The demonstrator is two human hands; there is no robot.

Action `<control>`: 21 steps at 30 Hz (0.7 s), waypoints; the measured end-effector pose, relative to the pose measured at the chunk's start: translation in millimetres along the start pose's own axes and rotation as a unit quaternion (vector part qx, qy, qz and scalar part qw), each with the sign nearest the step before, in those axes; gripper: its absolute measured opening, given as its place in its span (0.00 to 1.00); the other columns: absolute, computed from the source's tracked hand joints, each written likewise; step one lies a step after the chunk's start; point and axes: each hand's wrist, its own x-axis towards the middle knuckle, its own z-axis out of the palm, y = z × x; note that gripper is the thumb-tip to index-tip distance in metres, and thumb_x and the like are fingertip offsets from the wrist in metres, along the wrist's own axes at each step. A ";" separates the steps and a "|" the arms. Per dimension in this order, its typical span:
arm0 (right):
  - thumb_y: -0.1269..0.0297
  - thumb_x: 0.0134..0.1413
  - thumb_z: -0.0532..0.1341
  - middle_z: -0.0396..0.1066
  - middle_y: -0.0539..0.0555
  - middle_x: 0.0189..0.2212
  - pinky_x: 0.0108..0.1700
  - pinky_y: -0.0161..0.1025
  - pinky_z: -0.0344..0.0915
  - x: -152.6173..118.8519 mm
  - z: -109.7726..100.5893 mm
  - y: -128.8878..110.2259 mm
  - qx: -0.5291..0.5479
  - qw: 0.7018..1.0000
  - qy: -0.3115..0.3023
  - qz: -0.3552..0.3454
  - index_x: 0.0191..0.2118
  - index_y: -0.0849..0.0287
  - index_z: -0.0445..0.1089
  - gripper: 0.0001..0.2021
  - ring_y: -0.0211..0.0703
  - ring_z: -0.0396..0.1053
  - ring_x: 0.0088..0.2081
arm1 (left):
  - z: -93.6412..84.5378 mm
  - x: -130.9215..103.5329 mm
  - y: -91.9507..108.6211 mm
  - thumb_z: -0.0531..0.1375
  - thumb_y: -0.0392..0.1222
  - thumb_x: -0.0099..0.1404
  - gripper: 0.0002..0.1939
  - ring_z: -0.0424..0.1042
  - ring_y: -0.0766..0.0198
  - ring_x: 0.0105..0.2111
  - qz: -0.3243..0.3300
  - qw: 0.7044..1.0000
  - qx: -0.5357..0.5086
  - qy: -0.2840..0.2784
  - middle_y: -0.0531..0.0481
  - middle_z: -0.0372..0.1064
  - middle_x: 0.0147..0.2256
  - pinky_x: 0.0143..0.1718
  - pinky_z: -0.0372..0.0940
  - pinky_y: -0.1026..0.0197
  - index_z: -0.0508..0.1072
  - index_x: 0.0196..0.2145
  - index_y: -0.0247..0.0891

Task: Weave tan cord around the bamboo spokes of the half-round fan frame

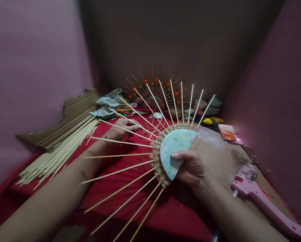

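Observation:
A half-round blue patterned piece (174, 148) has a woven, braided rim (157, 161), from which many thin sticks (120, 142) fan outward. My right hand (190, 166) grips it, thumb on the blue face and the other fingers behind it. Farther left, my left hand (125, 127) is near the red cloth behind the sticks, its fingers partly hidden; whether it holds anything is unclear. Thin brownish cord (150, 129) lies in loops just right of my left hand.
A bundle of loose sticks (62, 151) lies at the left beside cardboard (77, 109). At the right are a pink glue gun (263, 198) and an orange packet (226, 132). A decorated fan-shaped piece (154, 89) stands at the back.

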 end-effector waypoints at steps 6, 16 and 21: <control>0.81 0.31 0.58 0.76 0.50 0.24 0.49 0.50 0.65 4.1 -0.3 -1.7 0.010 1.000 0.026 -0.002 0.39 0.59 0.70 0.23 0.47 0.74 0.35 | -37.5 3.4 -6.1 0.65 0.43 0.48 0.09 0.58 0.72 0.17 0.017 0.999 0.000 0.028 0.52 0.63 0.18 0.17 0.52 0.67 0.76 0.25 0.35; 0.83 0.33 0.57 0.74 0.47 0.21 0.48 0.51 0.66 5.8 -3.4 -2.6 0.021 0.999 0.026 0.013 0.40 0.58 0.70 0.23 0.43 0.73 0.27 | -65.0 4.7 -8.9 0.63 0.42 0.50 0.07 0.61 0.72 0.20 0.130 0.975 -0.004 0.181 0.53 0.66 0.22 0.22 0.57 0.68 0.74 0.26 0.36; 0.81 0.34 0.58 0.75 0.49 0.23 0.50 0.56 0.63 4.3 -3.8 -2.6 0.011 0.999 -0.021 0.036 0.41 0.58 0.70 0.22 0.48 0.74 0.33 | -59.8 9.6 -13.7 0.62 0.42 0.51 0.08 0.59 0.72 0.17 0.109 0.978 0.006 0.179 0.54 0.63 0.19 0.20 0.54 0.68 0.72 0.26 0.33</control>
